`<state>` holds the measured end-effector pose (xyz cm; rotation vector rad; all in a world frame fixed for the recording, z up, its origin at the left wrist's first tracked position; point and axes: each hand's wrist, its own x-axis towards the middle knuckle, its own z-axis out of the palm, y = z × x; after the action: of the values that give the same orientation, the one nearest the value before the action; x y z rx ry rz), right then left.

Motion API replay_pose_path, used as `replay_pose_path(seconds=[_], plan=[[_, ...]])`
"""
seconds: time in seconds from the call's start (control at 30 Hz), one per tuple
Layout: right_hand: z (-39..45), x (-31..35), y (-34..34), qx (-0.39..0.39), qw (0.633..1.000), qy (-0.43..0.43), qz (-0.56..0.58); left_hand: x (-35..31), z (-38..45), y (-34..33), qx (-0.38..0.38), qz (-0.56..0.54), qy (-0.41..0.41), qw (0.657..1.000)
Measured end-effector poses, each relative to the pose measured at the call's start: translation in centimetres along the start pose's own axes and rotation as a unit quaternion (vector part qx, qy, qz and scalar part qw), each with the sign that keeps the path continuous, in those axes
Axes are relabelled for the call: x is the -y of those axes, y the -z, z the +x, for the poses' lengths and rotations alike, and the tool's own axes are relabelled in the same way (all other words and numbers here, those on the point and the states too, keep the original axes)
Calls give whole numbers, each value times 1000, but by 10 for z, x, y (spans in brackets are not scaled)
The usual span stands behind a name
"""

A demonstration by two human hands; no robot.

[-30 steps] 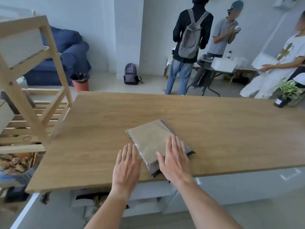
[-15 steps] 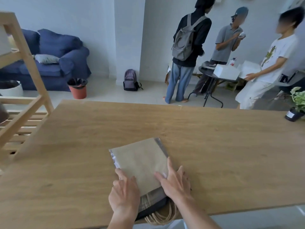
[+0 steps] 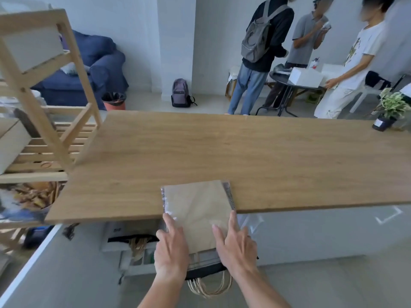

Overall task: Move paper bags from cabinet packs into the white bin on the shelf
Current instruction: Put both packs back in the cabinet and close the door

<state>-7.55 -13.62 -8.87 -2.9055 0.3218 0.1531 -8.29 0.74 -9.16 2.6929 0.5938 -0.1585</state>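
A plastic-wrapped pack of brown paper bags (image 3: 198, 210) lies half on the wooden table (image 3: 222, 152) and juts out over its front edge towards me. Twine handles (image 3: 209, 287) hang from its open near end. My left hand (image 3: 170, 250) holds the pack's left side and my right hand (image 3: 235, 245) its right side, index fingers stretched along the top; the thumbs are hidden. Under the table, an open white cabinet (image 3: 124, 241) shows another pack with twine handles. A white bin (image 3: 12, 147) sits on the wooden shelf (image 3: 55, 138) at the left.
A basket of brown items (image 3: 31, 196) stands low on the shelf. A potted plant (image 3: 389, 110) sits at the table's far right corner. Three people stand beyond the table by a small round table (image 3: 287, 85). A blue sofa (image 3: 89, 70) is at the back left.
Both hands have slid the pack towards me, from fully on the table to hanging over the front edge. My hands went from lying flat on it to holding its sides.
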Motion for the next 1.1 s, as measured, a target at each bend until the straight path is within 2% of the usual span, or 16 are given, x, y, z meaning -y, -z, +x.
replay_pose_path(seconds=[0.13, 0.23, 0.33, 0.53, 0.6, 0.7, 0.8, 0.83, 0.9, 1.0, 1.1], plan=[[-63, -4, -26, 7, 1000, -5, 4, 47, -46, -14, 21, -9, -10, 1000], [-107, -13, -52, 35, 998, -34, 34, 76, -84, -27, 58, -67, -16, 996], [-140, -27, -84, 79, 994, -71, 28, 96, -104, -54, 92, 14, 7, 996], [-155, -43, -129, 160, 981, -106, -9, 116, -113, -101, 158, 56, 39, 985], [-137, -43, -133, 154, 983, -101, -2, 109, -99, -107, 162, 54, 13, 985], [-89, -40, -141, 102, 990, -87, 32, 93, -57, -114, 130, 22, 2, 991], [-21, -31, -156, 55, 995, -56, 62, 77, 7, -144, 95, 70, -108, 987], [4, -28, -164, 48, 997, -41, 55, 73, 30, -155, 76, 67, -113, 988], [52, -20, -182, 40, 999, -16, 29, 67, 71, -179, 55, 71, -97, 991], [107, -8, -215, 42, 999, 8, 13, 61, 121, -207, 53, 16, -35, 998], [141, -2, -247, 59, 998, 30, 18, 62, 163, -236, 51, 31, -37, 998]])
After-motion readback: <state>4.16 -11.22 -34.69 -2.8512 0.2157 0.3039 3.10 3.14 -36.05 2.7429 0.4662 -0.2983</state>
